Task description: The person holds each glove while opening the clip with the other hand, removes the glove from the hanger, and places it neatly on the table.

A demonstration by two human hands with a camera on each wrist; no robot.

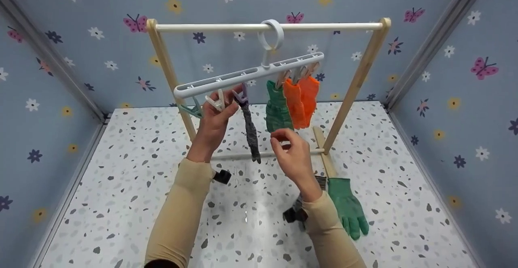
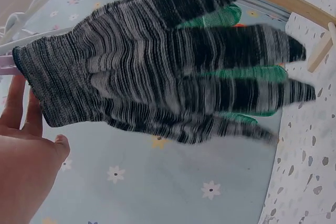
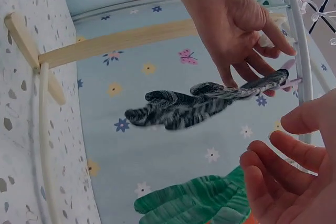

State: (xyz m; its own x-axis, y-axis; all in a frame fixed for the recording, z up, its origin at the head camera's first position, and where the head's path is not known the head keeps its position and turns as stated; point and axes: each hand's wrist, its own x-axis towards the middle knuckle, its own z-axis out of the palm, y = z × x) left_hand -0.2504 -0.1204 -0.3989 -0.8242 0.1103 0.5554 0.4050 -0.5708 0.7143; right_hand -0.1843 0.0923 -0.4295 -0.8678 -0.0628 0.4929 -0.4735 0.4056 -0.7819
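A grey-and-black striped knit glove (image 1: pixel 250 130) hangs by its cuff from a purple clip (image 1: pixel 241 94) on the white hanger (image 1: pixel 226 82). My left hand (image 1: pixel 214 126) is raised under the hanger beside that clip, its fingertips right at the glove's cuff and its thumb apart. Between hand and bar are a white clip (image 1: pixel 217 101) and a pale green clip (image 1: pixel 193 109). My right hand (image 1: pixel 293 158) hovers, loosely curled and holding nothing, just below a hanging green glove (image 1: pixel 278 108). Beside that hang orange gloves (image 1: pixel 294 102), all from clips. In the left wrist view the striped glove spreads flat.
The hanger's ring (image 1: pixel 271 35) loops over the white rod (image 1: pixel 210 27) of a wooden stand (image 1: pixel 360 77). On the speckled surface (image 1: pixel 141 187) at right lies another green glove (image 1: pixel 346 203), with striped fabric (image 1: pixel 321 182) partly hidden behind my right wrist. Flowered panels enclose three sides.
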